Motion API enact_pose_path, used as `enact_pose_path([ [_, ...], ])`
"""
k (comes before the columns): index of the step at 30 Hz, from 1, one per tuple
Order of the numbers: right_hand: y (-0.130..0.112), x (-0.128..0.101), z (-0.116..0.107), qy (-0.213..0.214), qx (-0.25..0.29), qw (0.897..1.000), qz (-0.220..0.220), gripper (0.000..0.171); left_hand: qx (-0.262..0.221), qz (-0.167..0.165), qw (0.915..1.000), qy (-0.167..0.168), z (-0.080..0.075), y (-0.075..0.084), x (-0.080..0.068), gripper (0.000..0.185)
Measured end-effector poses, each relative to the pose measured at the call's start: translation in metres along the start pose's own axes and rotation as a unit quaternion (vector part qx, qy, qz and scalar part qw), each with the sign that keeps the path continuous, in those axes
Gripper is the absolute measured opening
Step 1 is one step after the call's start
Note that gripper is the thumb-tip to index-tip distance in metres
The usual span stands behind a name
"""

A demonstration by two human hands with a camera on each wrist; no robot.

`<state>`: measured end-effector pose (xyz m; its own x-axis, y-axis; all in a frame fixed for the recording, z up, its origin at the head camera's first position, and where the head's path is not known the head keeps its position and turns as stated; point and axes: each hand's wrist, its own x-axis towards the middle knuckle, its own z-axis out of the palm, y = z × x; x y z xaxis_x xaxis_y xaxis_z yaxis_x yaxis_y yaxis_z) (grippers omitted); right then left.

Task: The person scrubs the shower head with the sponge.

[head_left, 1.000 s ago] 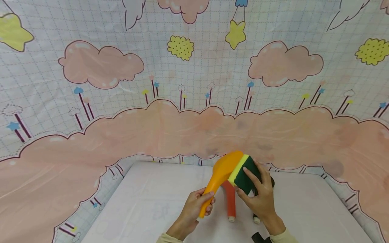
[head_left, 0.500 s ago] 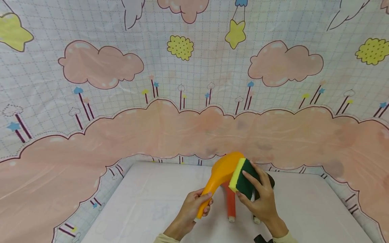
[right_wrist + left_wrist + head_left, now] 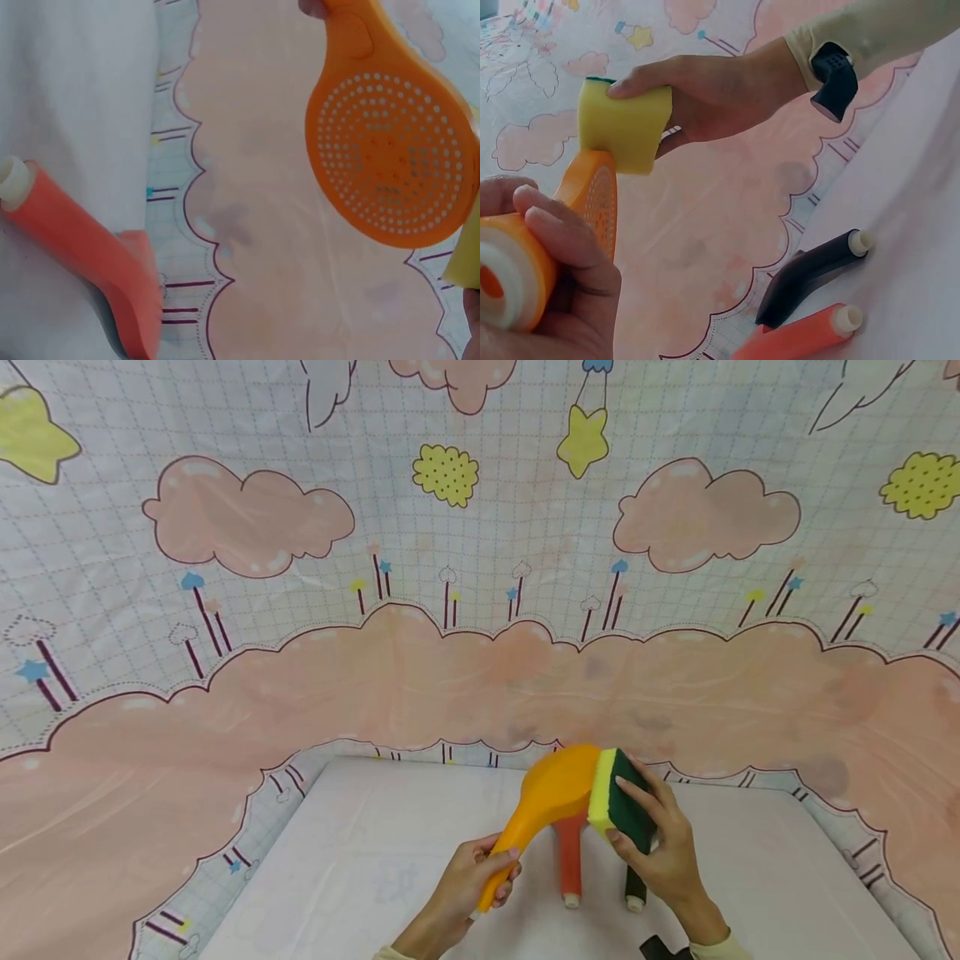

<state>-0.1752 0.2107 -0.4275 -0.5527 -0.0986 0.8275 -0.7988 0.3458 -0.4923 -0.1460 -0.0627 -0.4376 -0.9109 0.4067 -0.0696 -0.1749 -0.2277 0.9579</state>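
My left hand grips the handle of an orange handheld shower head, tilted up above the table. In my right hand is a yellow-and-green sponge, pinched between thumb and fingers. The left wrist view shows the sponge's yellow side against the rim of the head. Toward the right wrist view faces the shower head's perforated spray plate. Below, a red shower head and a black shower head lie with handles toward me; their heads are mostly hidden in the head view.
A white tabletop lies under both hands. Behind it hangs a printed cloth with clouds and stars, which also borders the table's sides. A dark device is strapped at the right wrist.
The sponge and right hand have shifted right along the orange head to its right edge. The shower head has dipped slightly, and the left hand has moved a little down and left.
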Motion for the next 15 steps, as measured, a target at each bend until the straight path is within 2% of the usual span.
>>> enact_pose_path([
  [4,0.005,0.002,-0.005,-0.007,0.071,0.997,-0.006,0.061,0.007,-0.002,0.9999,-0.008,-0.003,0.000,-0.002,0.048],
  [7,0.007,0.003,-0.008,-0.012,0.113,0.994,0.008,0.056,0.011,-0.004,0.9998,-0.017,-0.005,-0.001,-0.003,0.045],
  [11,0.009,0.003,-0.014,-0.013,0.129,0.991,0.042,0.052,0.017,-0.005,0.9992,-0.035,-0.008,-0.002,-0.005,0.042],
  [15,0.010,0.002,-0.019,-0.016,0.121,0.989,0.081,0.049,0.023,-0.001,0.9983,-0.054,-0.009,-0.002,-0.007,0.041],
])
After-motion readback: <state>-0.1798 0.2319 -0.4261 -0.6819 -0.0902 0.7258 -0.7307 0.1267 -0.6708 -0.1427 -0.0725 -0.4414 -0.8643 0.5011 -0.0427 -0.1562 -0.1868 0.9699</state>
